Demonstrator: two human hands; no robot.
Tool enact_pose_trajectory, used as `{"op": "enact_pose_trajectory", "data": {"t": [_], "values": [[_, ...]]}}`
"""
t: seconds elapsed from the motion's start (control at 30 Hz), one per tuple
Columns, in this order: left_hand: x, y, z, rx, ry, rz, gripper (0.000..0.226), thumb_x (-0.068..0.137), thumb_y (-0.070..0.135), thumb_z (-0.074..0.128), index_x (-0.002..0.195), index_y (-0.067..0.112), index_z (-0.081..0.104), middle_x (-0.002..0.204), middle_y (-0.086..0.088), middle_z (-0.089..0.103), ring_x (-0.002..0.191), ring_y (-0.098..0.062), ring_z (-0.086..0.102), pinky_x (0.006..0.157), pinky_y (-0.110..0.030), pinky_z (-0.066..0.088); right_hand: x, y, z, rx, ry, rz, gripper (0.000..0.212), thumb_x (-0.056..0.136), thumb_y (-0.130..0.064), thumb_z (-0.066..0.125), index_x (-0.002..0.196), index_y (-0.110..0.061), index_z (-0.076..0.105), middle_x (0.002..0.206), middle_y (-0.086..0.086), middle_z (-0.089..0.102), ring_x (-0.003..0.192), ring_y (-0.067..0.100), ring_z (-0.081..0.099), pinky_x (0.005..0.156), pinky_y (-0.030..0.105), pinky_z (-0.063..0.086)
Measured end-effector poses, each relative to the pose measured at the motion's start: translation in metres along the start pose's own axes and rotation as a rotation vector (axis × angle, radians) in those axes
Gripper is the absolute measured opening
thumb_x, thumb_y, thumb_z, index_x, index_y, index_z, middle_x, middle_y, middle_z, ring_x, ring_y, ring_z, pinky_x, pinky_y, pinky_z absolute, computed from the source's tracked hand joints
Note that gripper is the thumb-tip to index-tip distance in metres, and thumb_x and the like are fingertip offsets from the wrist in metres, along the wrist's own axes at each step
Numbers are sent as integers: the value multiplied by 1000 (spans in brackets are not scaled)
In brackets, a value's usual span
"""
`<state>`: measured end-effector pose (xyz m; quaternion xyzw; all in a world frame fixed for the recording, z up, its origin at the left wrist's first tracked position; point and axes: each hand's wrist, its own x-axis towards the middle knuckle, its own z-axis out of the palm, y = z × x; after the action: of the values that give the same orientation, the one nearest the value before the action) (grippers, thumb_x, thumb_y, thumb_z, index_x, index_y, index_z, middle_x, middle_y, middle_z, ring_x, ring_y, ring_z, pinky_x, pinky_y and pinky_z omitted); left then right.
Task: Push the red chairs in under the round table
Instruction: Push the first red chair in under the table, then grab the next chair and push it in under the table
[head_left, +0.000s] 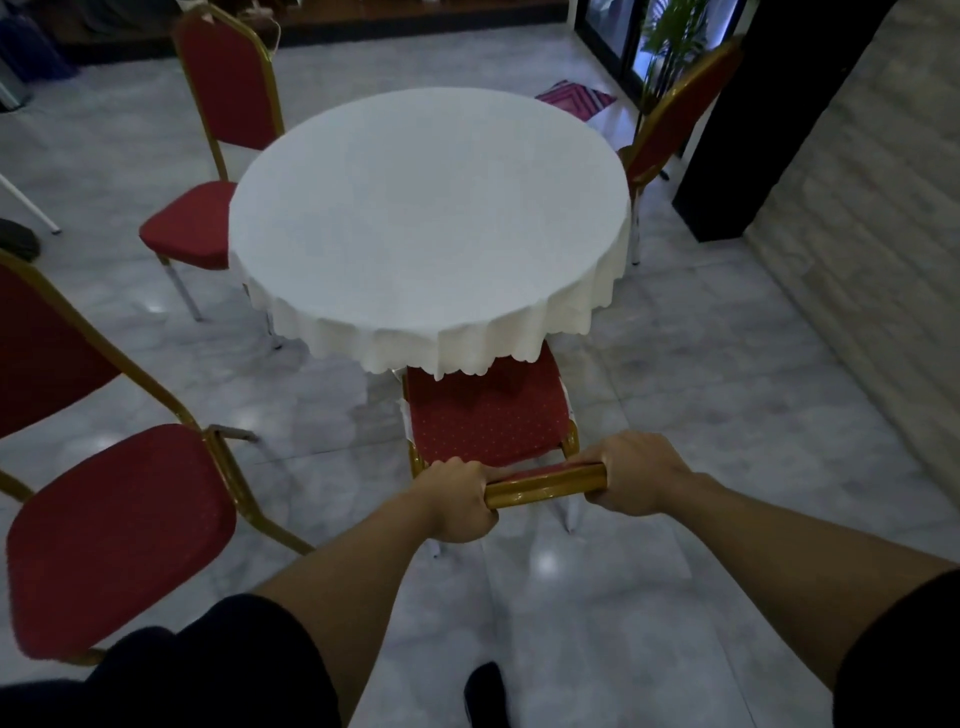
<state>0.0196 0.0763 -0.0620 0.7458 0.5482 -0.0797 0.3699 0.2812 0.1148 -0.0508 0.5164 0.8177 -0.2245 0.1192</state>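
Your left hand (457, 501) and right hand (636, 475) are both clenching the gold top rail (545, 486) of the near red chair (488, 415), one at each end, as you are standing over it. Ahead, the round worktop (431, 218), the biggest thing in the room, is wearing a white cloth whose hem is already overlapping the front of that chair's seat; most of the seat is still showing. Three more red chairs are waiting: one pulled well out at near left (119, 530), one at far left (208, 218) partly tucked, one at far right (670, 124) close in. The metal frame looks stiff and fairly light, likely sliding easily on the glossy tile floor (727, 415); the rail ends look the best grip for steering straight.
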Motion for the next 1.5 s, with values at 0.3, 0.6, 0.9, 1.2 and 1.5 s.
{"op": "enact_pose_trajectory", "data": {"t": [0.3,0.6,0.9,1.2,1.5], "values": [[39,-18,-41,-42,8,-30,73,80,31,51,150,53,52,92,2,76,84,-24,72,84,-37,60,57,11,-37,-13,-2,-27,35,92,-34,67,117,-58,72,95,-13,74,86,13,64,72,29,44],[48,-10,-45,-5,-75,-117,91,68,69,55,156,49,45,108,4,74,97,-22,70,91,-41,58,66,32,-33,1,-38,-144,44,84,-66,73,125,-51,70,98,-15,74,90,11,66,75,30,45],[58,85,-120,14,85,-205,105,78,100,34,164,39,36,162,-4,51,145,-31,50,117,-47,39,39,63,-110,201,11,-77,105,74,-99,45,158,-35,45,159,-1,52,142,26,50,109,44,43],[121,204,-171,86,296,-237,78,100,75,16,161,35,43,165,-8,47,150,-35,43,121,-55,33,0,178,-194,278,155,122,111,77,-102,23,157,-29,48,163,1,49,146,29,47,117,51,38],[224,303,-209,210,289,-130,95,91,86,15,163,31,42,167,-8,45,151,-36,42,122,-54,32,-5,285,-246,272,239,243,108,75,-103,22,156,-36,49,164,2,47,148,30,44,118,53,37]]}}
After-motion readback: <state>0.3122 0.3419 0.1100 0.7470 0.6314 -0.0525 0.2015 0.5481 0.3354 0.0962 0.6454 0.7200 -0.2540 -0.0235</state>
